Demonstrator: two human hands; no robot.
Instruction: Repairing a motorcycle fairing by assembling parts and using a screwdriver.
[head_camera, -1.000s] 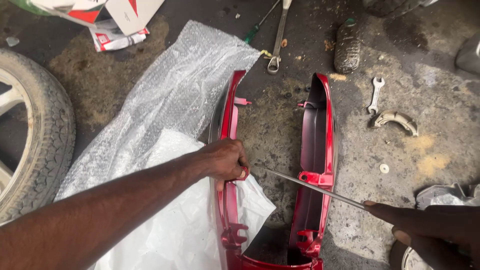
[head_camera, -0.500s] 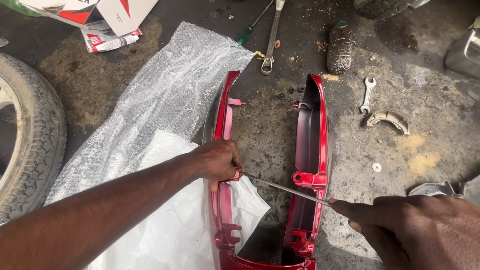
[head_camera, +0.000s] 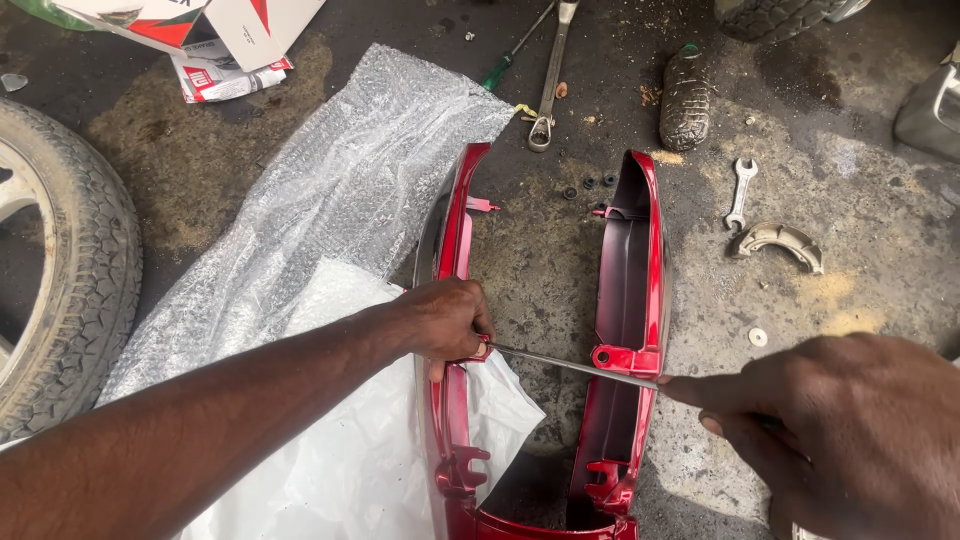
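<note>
Red panel: we have a U-shaped red plastic body panel (head_camera: 640, 300) lying on the oily concrete floor (head_camera: 860, 300), its two arms running away from us and joined at the near end.
Right hand: our right hand (head_camera: 840, 440) is closed around the handle of a long thin screwdriver (head_camera: 575, 365), whose shaft crosses the gap between the arms.
Left hand: our left hand (head_camera: 450, 320) is curled over the panel's left arm, fingers pinching at the tab where the tool tip arrives.
Step in hand: we judge that a fastener at that left tab is being worked, with the left hand steadying it.
Next move: it calls for keeping the tip seated and the panel from sliding.
Underlay: white plastic sheet (head_camera: 340, 470) and bubble wrap (head_camera: 340, 190) lie under the left arm.
Further out: a tyre (head_camera: 70, 270) at left, small black washers (head_camera: 590, 183) between the arms, then spanners (head_camera: 740, 190), a brake shoe (head_camera: 780, 243) and cardboard boxes (head_camera: 230, 30).
</note>
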